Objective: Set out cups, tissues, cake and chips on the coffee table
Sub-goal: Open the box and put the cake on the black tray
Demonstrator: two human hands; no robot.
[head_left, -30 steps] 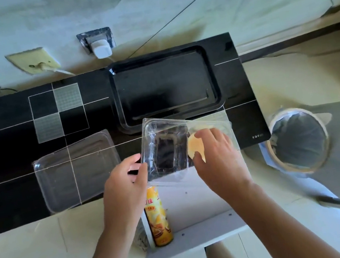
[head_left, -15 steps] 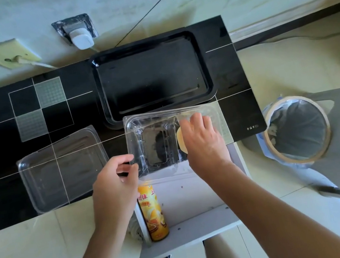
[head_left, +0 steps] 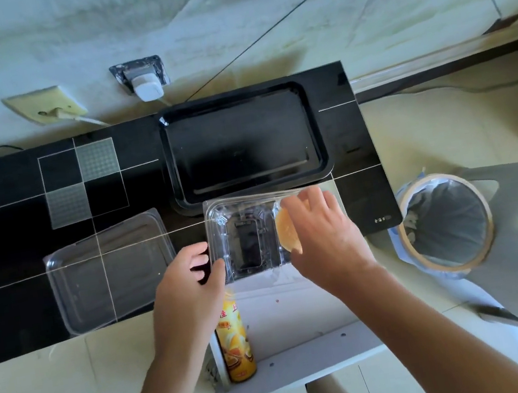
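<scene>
A clear plastic cake box (head_left: pixel 245 236) sits at the near edge of the black coffee table (head_left: pixel 11 238). My left hand (head_left: pixel 190 286) grips the box's left rim. My right hand (head_left: pixel 320 234) reaches into the box's right half and holds a round yellow cake (head_left: pixel 286 233). The box's left compartment is bare. A yellow chips can (head_left: pixel 234 341) lies on a white shelf (head_left: pixel 305 319) below the table edge, partly behind my left hand.
A black tray (head_left: pixel 242 144) lies on the table just behind the box. The clear lid (head_left: pixel 109 272) rests to the left. A lined waste bin (head_left: pixel 445 220) stands on the floor to the right. Wall sockets (head_left: pixel 141 75) sit behind the table.
The box has settled flat on the table edge from a tilted position. My right hand went deeper into its right half onto the cake. My left hand stays at the left rim.
</scene>
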